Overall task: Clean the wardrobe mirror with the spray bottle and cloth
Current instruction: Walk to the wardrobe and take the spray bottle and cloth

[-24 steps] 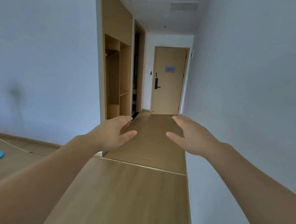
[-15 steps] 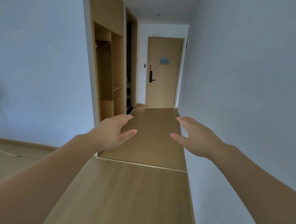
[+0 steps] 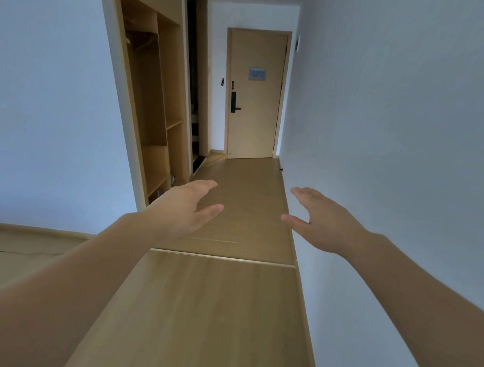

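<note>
Two white walls hem me in, and the wood floor point(image 3: 222, 314) runs straight ahead toward the closed door point(image 3: 253, 95) at twelve o'clock. At about ten o'clock stands the open wardrobe point(image 3: 151, 94), tall and upright, its shelves bare as far as I can see. I see no mirror from here, nor any spray bottle or cloth; if the mirror belongs to that wardrobe, I judge it lies up ahead on my left, perhaps beyond the dark gap at eleven o'clock. My left hand point(image 3: 182, 207) floats at eleven o'clock, fingers spread loosely and holding nothing. My right hand point(image 3: 324, 225) floats at one o'clock, equally wide and empty. So the left hand is the nearer to the wardrobe, and I must still walk forward to reach it.
</note>
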A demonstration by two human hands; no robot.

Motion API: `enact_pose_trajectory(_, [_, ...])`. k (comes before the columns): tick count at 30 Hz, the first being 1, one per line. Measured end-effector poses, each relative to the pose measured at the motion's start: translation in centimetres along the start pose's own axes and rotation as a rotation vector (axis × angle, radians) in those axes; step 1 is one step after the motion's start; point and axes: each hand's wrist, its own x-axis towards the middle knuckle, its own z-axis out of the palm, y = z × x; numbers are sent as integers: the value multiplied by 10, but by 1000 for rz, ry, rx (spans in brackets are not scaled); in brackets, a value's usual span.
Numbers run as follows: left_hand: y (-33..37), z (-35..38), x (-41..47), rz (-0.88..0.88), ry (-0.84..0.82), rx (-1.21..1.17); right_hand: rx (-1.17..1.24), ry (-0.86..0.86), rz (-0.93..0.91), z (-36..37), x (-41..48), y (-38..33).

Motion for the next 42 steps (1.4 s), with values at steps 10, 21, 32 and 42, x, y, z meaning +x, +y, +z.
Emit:
enact_pose_trajectory(10, [-20,68,114,-160,-14,-21,103,-68,-93,51,127,80])
enact_pose_trajectory(21, [-39,119,212,-310,-36,-16,127,-117,-199,83,252,144])
enact_pose_trajectory(32, [-106,155,321,-293,-78,-5,123,-154,-198,127,369,179])
enact_pose_trajectory(42, [-207,171,443,-233,-117,-18,92,-184,-171,160,498,175])
